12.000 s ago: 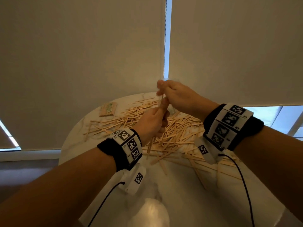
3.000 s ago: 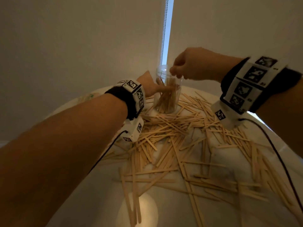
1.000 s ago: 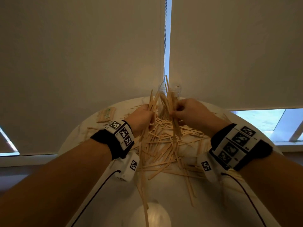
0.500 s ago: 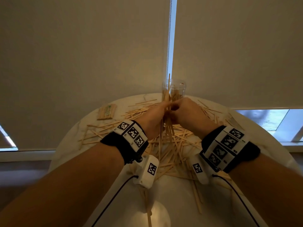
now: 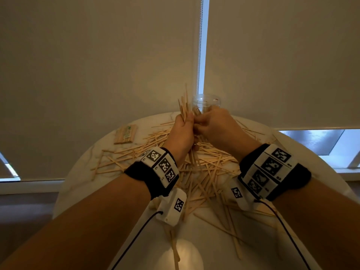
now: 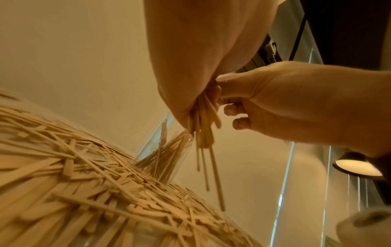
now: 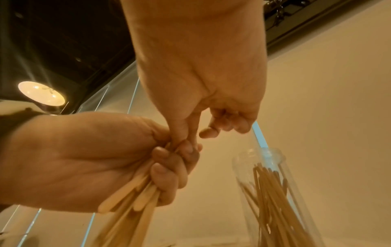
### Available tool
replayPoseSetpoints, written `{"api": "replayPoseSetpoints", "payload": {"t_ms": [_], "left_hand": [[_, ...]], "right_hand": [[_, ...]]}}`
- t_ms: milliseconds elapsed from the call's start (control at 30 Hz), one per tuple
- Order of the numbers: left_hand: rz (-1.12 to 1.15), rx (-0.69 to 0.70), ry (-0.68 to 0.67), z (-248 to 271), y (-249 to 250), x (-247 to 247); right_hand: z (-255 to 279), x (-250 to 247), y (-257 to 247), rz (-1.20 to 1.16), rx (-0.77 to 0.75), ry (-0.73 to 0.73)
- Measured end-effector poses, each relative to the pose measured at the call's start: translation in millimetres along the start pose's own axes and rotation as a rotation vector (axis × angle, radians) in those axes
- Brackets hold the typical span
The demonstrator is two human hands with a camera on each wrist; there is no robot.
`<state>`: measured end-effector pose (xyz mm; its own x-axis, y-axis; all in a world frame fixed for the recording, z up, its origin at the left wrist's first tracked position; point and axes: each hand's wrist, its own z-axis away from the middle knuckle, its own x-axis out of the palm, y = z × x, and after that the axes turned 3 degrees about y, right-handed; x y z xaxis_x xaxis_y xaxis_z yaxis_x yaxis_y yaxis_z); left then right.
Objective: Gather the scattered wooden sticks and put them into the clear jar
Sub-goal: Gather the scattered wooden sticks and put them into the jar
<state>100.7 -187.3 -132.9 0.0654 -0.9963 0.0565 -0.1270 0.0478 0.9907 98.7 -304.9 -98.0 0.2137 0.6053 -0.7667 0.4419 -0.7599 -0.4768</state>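
My left hand grips an upright bundle of wooden sticks in its fist, just left of the clear jar. My right hand is pressed against the left. Its thumb and forefinger pinch the bundle beside the left hand's fingers, and its other fingers are curled. The jar stands upright at the table's far side with several sticks in it. Many loose sticks lie scattered under both wrists. In the left wrist view the bundle hangs above the pile.
The round white marble table stands against closed roller blinds with a bead chain. A small wrapped packet of sticks lies at the far left. A ceiling lamp's reflection shines near the front edge. Wrist cables trail from both arms.
A second ago each hand held its own bunch. The bunches have come together in the left fist, which has risen and moved to the left of the jar.
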Motion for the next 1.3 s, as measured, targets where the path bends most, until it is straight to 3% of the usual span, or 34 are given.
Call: {"api": "replayPoseSetpoints", "payload": {"t_ms": [133,267,400,467,600,667,767,833,933,1000,1133,1300], "left_hand": [[0.187,0.006,0.041,-14.4,10.2,-5.3],[0.487,0.000,0.018,-28.2,30.0,-13.8],[0.578,0.038,-0.092,-34.6,36.3,-14.2],[0.532,0.054,-0.134,-36.0,36.3,-15.2],[0.428,0.088,-0.198,-39.7,36.4,-18.4],[0.350,0.103,-0.237,-40.6,35.2,-16.9],[0.133,0.145,-0.305,-37.8,29.8,-8.9],[-0.073,0.217,-0.345,-37.0,25.2,-1.6],[-0.323,0.308,-0.417,-36.9,21.8,7.5],[-0.415,0.331,-0.441,-34.2,22.5,11.6],[-0.379,0.328,-0.473,-27.4,23.3,16.4],[-0.409,0.370,-0.448,-27.9,21.0,17.6]], "right_hand": [[-4.0,-4.1,2.9,-0.054,0.029,-0.126],[3.8,-9.6,-2.6,-0.028,0.152,-0.439],[-0.5,-0.9,-3.3,-0.400,0.245,-0.347],[-5.7,-2.0,-5.8,-0.457,0.245,-0.329],[-10.5,-19.6,-6.0,-0.068,0.177,-0.375],[-12.6,-32.9,1.6,-0.085,0.187,-0.280],[-12.9,-51.3,7.8,-0.387,0.201,-0.004],[-12.2,-62.2,7.1,-0.495,0.113,0.189],[-10.3,-74.4,2.8,-0.430,-0.011,0.417],[-10.8,-78.0,4.6,-0.338,-0.034,0.483],[-13.8,-69.5,7.8,-0.198,-0.043,0.463],[-13.4,-69.7,0.1,-0.307,-0.017,0.557]]}}
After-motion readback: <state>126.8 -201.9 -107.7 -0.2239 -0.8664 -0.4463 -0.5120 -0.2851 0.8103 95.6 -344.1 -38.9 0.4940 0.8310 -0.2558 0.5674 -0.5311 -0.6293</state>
